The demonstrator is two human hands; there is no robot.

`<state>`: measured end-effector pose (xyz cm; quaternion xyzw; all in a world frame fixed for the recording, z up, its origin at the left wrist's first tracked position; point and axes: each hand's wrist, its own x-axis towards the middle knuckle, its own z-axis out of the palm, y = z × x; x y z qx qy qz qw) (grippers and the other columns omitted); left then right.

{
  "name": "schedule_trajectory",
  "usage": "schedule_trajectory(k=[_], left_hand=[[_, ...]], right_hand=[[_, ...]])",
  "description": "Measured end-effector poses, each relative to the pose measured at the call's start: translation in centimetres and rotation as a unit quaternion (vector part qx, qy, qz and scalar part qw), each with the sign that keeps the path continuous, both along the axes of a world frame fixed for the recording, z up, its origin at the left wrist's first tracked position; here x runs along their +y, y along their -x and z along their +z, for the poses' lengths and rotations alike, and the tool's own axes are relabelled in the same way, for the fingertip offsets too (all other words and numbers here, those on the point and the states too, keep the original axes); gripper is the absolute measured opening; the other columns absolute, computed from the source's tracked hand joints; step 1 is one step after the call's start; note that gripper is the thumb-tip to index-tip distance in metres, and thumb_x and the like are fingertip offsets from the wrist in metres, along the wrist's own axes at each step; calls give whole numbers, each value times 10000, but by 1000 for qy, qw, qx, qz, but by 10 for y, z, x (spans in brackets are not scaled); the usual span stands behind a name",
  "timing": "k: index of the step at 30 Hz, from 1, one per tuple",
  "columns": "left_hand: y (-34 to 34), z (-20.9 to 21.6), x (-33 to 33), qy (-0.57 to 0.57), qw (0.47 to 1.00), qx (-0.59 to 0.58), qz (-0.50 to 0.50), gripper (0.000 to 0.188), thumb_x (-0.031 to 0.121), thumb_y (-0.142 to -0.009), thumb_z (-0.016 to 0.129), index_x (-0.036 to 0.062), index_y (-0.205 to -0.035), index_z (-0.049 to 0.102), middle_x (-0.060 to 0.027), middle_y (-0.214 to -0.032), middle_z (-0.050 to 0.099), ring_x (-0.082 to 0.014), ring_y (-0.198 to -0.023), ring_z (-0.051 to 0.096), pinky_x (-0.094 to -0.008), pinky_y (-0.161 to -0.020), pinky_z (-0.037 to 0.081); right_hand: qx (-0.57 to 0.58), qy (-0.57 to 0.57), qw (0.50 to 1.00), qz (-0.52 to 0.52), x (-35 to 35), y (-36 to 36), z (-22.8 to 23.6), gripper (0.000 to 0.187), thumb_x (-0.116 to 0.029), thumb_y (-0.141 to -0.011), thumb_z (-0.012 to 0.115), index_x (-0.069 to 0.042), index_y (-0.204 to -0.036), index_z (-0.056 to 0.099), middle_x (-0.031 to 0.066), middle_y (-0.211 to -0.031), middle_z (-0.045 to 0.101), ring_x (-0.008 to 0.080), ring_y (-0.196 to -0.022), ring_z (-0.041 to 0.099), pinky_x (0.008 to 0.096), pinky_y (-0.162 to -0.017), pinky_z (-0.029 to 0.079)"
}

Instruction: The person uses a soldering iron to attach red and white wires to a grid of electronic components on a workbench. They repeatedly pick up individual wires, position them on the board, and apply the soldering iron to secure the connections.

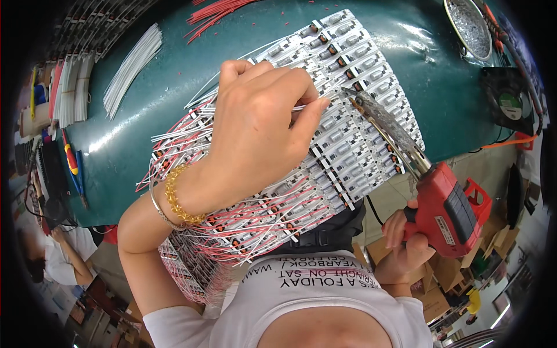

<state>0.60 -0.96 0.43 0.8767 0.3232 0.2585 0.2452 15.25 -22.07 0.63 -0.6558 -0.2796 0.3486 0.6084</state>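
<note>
A wide panel of small white circuit boards (362,142) lies across the near table edge, with rows of grey and dark parts on it. Above its middle is my left hand (258,113), thumb and forefinger pinched on a thin white wire (298,108). My right hand (406,246) grips a red and black soldering gun (449,217) by its handle. The gun's dark, worn tip touches or hovers just over the boards, to the right of my left fingertips. Red and white wires (272,217) trail from the boards' left and near side.
On the green table mat (168,69) lie bundles of white wires (134,66) and red wires (217,14). A yellow-red screwdriver (70,159) is at the left. At the right are a metal bowl (487,43) and a black fan (510,98). Another person (64,255) sits at lower left.
</note>
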Motion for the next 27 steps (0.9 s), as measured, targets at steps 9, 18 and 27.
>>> schedule_trajectory(k=[9,18,27], left_hand=[[-1,-1,-1,-18,1000,1,1,145,89,-718,679,58,-651,554,-26,-600,544,-175,-573,492,-314,-694,327],[0,1,-2,-25,1000,8,4,147,93,-722,677,60,-651,553,-25,-595,538,-172,-571,487,-314,-694,327],[-2,-3,-2,-35,999,3,-1,149,97,-730,674,63,-655,551,-17,-588,529,-166,-563,474,-313,-695,323]], right_hand=[[-12,10,1000,0,-2,2,2,763,-546,-754,599,103,-1117,424,-8,-443,405,94,-350,389,228,-394,348],[-3,-1,1000,-11,-1,3,4,785,-537,-763,594,121,-1144,402,-13,-444,407,88,-349,387,227,-390,354],[-11,9,1000,8,2,3,2,781,-534,-767,587,125,-1140,394,-12,-457,399,86,-356,390,224,-393,357]])
